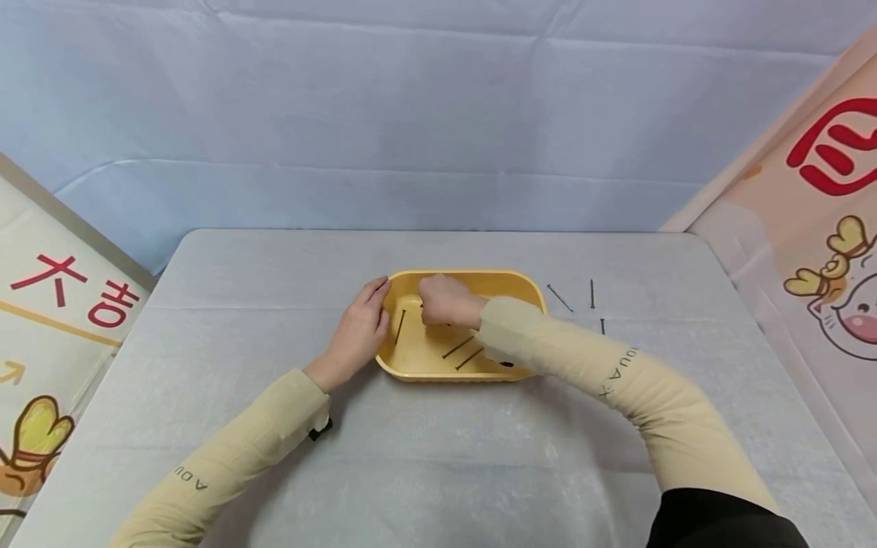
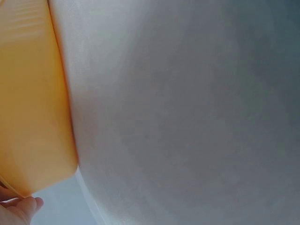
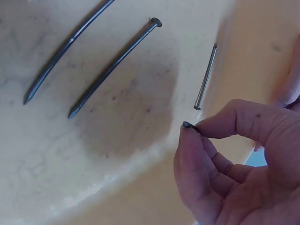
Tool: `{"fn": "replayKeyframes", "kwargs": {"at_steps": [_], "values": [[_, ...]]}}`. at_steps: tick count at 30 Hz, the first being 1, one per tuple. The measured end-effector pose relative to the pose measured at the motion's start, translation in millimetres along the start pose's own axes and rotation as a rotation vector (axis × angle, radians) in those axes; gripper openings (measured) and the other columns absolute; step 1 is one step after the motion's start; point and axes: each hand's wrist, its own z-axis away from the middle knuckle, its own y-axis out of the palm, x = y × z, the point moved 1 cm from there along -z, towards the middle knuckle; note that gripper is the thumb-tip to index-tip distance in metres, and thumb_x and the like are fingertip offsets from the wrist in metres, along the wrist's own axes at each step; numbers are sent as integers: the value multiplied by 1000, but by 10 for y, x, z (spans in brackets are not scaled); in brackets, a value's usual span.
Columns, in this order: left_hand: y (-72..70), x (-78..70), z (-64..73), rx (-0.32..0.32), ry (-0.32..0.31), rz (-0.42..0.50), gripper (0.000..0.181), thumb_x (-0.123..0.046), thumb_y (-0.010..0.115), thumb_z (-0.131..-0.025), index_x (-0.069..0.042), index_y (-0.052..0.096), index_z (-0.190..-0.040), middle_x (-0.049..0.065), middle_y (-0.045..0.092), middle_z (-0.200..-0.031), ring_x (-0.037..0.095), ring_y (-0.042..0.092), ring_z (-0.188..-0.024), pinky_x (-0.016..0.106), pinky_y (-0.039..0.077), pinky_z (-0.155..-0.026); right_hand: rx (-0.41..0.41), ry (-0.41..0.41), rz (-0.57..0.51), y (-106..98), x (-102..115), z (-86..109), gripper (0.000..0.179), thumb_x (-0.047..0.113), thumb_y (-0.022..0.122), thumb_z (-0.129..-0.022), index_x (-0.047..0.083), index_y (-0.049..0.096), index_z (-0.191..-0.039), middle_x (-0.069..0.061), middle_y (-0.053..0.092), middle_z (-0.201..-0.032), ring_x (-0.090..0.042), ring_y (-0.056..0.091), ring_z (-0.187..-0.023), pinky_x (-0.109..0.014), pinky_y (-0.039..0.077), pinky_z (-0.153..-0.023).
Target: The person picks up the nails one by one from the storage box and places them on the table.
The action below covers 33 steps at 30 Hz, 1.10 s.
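A nail [image 3: 187,124] is pinched in the right hand [image 1: 450,301] over the yellow tray [image 1: 419,358], which the left hand [image 1: 356,327] grips.

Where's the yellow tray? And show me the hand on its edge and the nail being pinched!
Yellow tray [image 1: 438,377]: head view, on its near rim.
Left hand [image 1: 357,326]: head view, on the back of the hand.
Pinched nail [image 3: 188,124]: right wrist view, on its exposed end.

The grey cloth-covered desk [image 1: 438,464] leaves passage nearside of the yellow oblong plastic tray [image 1: 445,377], whose walls [image 1: 503,285] bar sideways entry.
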Motion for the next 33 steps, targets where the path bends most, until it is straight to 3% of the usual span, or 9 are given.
{"fn": "replayKeyframes", "kwargs": {"at_steps": [13, 22, 29, 33], "values": [[9, -7, 5, 11, -22, 6, 42, 1, 49, -88, 9, 44, -129, 18, 43, -134, 29, 43, -123, 39, 39, -99, 3, -42, 8, -79, -2, 139, 30, -3, 51, -78, 13, 38, -57, 2, 29, -49, -9, 23, -45, -21, 20, -42], [14, -2, 9, 22, -25, 3, 43, 1, 48, -89, 9, 43, -130, 19, 42, -134, 30, 42, -123, 40, 39, -99, 15, -46, 10, -175, -15, 250, 21, -2, 54, -77, 10, 47, -62, 1, 42, -55, -11, 32, -50, -22, 27, -44], [22, 15, 5, 15, -18, 2, 43, 1, 47, -89, 9, 43, -131, 19, 41, -135, 30, 41, -123, 39, 39, -99, 10, -69, 10, -216, -37, 345, 37, -5, 50, -77, 15, 30, -54, 3, 18, -51, -10, 13, -49, -23, 14, -46], [21, 16, -2, 10, -11, 6, 43, 1, 48, -89, 9, 43, -130, 19, 42, -134, 30, 42, -123, 39, 40, -98, 6, -68, 16, -247, -44, 395, 35, -6, 50, -78, 14, 32, -56, 3, 19, -51, -10, 14, -50, -23, 15, -46]]}}
